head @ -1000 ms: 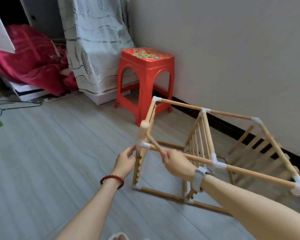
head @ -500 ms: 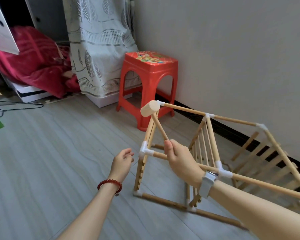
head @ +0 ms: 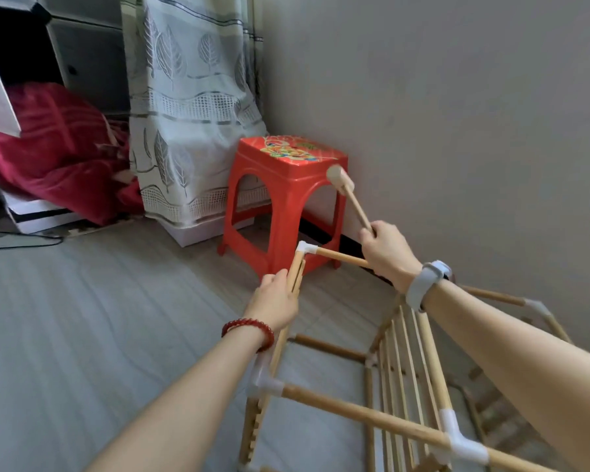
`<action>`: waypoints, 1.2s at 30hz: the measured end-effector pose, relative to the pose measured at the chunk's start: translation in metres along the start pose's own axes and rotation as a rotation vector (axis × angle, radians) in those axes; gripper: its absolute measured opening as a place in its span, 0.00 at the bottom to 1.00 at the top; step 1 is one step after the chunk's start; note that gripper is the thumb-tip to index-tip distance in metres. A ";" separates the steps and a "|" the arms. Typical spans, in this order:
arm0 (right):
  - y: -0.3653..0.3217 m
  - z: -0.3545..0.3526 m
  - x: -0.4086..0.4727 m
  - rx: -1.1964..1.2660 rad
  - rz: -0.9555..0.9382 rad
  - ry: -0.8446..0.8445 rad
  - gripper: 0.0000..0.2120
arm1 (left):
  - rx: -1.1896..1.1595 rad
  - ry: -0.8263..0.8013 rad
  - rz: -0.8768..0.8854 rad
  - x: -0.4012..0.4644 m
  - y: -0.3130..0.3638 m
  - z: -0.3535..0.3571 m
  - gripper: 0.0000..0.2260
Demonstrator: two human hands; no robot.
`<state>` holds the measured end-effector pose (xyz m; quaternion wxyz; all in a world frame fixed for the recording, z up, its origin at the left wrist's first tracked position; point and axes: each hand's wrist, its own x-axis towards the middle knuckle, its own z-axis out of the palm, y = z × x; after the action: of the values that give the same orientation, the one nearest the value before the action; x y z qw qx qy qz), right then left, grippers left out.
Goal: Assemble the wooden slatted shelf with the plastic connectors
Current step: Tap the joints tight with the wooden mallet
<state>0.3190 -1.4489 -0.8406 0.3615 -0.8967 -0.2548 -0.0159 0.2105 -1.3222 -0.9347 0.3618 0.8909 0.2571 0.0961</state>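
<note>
From the head camera, both bare forearms reach forward and down over a wooden shelf frame (head: pixel 406 369) that stands on the grey floor (head: pixel 99 318), close to the wall (head: pixel 457 114) at the floor's right edge.

The left hand (head: pixel 275 303) is stretched out from the lower left, wrist nearly straight, with a red bead bracelet (head: pixel 249 330) on it. Its fingers are curled around the upper part of the frame's near upright post (head: pixel 295 270), just below the white plastic connector (head: pixel 305 248) at the top corner. A round rail (head: pixel 341 258) runs from that connector toward the right and passes behind the right hand.

The right hand (head: pixel 387 252) is raised above that rail, with the forearm coming in from the lower right and a pale watch (head: pixel 426 282) on the wrist. Its fingers are clamped on the lower end of the handle of a small wooden mallet (head: pixel 346 192). The handle slants up and to the left, and the head is held in the air in front of the red stool (head: pixel 280 199), above and right of the corner connector, not touching it.

Lower in the frame, two more connectors (head: pixel 266 384) (head: pixel 457 434) join a long rail across the near side, and slats run away behind it.

A leaf-patterned curtain (head: pixel 184 97) hangs left of the stool, and a red blanket (head: pixel 48 148) lies at the far left
</note>
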 end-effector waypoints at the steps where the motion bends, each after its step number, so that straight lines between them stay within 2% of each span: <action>1: -0.002 0.003 0.010 0.063 -0.040 0.096 0.09 | 0.040 -0.033 -0.003 0.007 0.002 0.010 0.21; 3: 0.005 0.024 0.029 0.161 -0.042 0.215 0.11 | 0.125 -0.073 -0.035 0.022 -0.004 0.031 0.26; 4: 0.015 0.042 0.033 0.135 0.006 0.187 0.12 | 0.197 -0.066 -0.038 0.024 -0.009 0.039 0.28; 7: 0.055 0.094 0.045 -0.219 0.159 -0.248 0.14 | 0.261 0.047 0.021 0.032 -0.021 0.052 0.32; 8: 0.063 0.098 0.051 -0.240 0.156 -0.274 0.14 | 0.237 0.048 0.031 0.035 -0.023 0.052 0.32; 10: 0.068 0.090 0.061 -0.097 0.097 -0.182 0.14 | 0.250 0.034 0.012 0.039 -0.024 0.053 0.31; 13: 0.074 0.063 0.069 -0.008 0.029 0.051 0.16 | 0.432 0.036 -0.016 0.034 -0.026 0.053 0.30; 16: 0.093 0.007 0.071 -0.048 0.041 0.173 0.17 | 0.604 0.021 -0.072 0.032 -0.016 0.053 0.33; 19: 0.110 -0.037 0.060 0.069 0.009 0.442 0.16 | 0.734 0.035 -0.120 0.036 -0.008 0.058 0.33; 20: 0.123 -0.042 0.051 0.105 0.063 0.486 0.15 | 0.766 0.051 -0.130 0.037 -0.005 0.062 0.32; 21: 0.137 -0.041 0.041 0.083 0.168 0.433 0.14 | 0.798 0.062 -0.135 0.039 -0.003 0.065 0.32; 23: 0.170 -0.025 0.021 -0.121 0.420 0.016 0.16 | 0.828 0.065 -0.156 0.040 0.000 0.069 0.32; 24: 0.182 -0.022 0.017 -0.184 0.470 -0.100 0.18 | 0.810 0.049 -0.165 0.040 0.001 0.068 0.33; 25: 0.188 -0.025 0.017 -0.168 0.462 -0.088 0.18 | 0.759 0.027 -0.173 0.040 0.002 0.068 0.34; 28: 0.180 -0.045 0.027 0.067 0.328 0.099 0.16 | 0.499 -0.021 -0.189 0.044 0.002 0.062 0.33; 30: 0.177 -0.052 0.023 0.201 0.336 0.112 0.16 | 0.384 -0.054 -0.202 0.041 0.002 0.056 0.30; 32: 0.180 -0.044 0.007 0.263 0.440 0.034 0.16 | 0.294 -0.081 -0.235 0.036 -0.001 0.051 0.29; 36: 0.184 -0.024 -0.041 0.144 0.522 -0.118 0.16 | 0.026 -0.140 -0.315 0.021 -0.018 0.040 0.20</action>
<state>0.3729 -1.5948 -0.9494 0.4005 -0.9035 -0.0363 0.1482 0.2354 -1.3245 -0.9765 0.3780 0.8488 0.3687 -0.0274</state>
